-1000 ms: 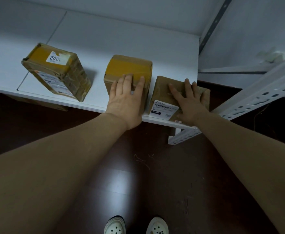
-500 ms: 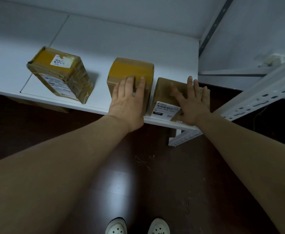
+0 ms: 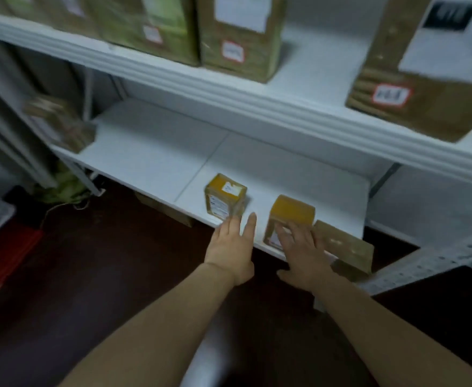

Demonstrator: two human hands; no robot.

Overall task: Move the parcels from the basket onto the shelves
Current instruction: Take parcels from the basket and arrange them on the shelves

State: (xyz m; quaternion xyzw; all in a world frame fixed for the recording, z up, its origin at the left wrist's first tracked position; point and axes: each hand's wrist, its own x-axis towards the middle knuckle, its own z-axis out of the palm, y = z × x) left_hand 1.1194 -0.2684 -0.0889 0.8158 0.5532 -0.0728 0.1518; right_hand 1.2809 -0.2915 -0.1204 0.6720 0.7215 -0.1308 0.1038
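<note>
Hovering beside shelved parcels [image 3: 293, 210] with unreadably blurred labels [image 3: 230, 188], the left hand [image 3: 230, 247] and right hand [image 3: 302, 252] are holding nothing, fingers straight.

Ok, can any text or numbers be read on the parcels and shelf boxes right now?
Nothing is legible; the frame is motion-blurred.
White sticker on the left yellow-taped brown parcel: blurred.
Red-bordered sticker on the right upper-shelf brown carton: blurred.
Dark print on that carton's white sheet: blurred.

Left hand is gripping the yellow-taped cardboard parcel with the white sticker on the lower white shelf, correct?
No: the head view shows the left hand open, fingers straight, next to the yellow-taped cardboard parcel with the white sticker on the lower white shelf, gripping nothing.
</note>
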